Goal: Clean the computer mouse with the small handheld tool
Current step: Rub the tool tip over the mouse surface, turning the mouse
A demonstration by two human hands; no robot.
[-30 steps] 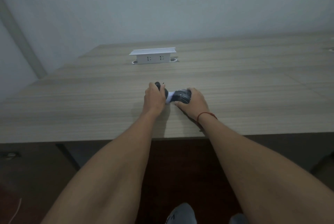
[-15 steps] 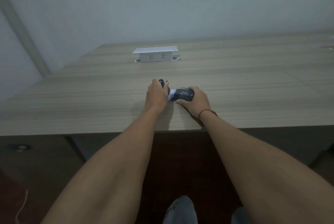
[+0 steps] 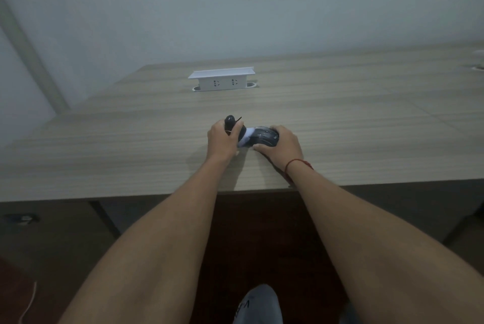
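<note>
A dark computer mouse (image 3: 264,136) lies on the wooden table (image 3: 340,124) near its front edge. My right hand (image 3: 281,149) grips the mouse from the right and behind, holding it down. My left hand (image 3: 222,141) is closed around a small black handheld tool (image 3: 231,124) with a rounded black top and a white tip. The white tip (image 3: 246,137) touches the left side of the mouse. A red string sits on my right wrist.
A white pop-up socket box (image 3: 222,79) stands farther back on the table. The table's front edge runs just below my wrists. A table leg (image 3: 104,216) and dark floor lie beneath, with a white cable at the lower left.
The hands, tool and mouse stay together in nearly the same place. The tool's white tip has shifted slightly along the left side of the mouse. The view has moved a little.
</note>
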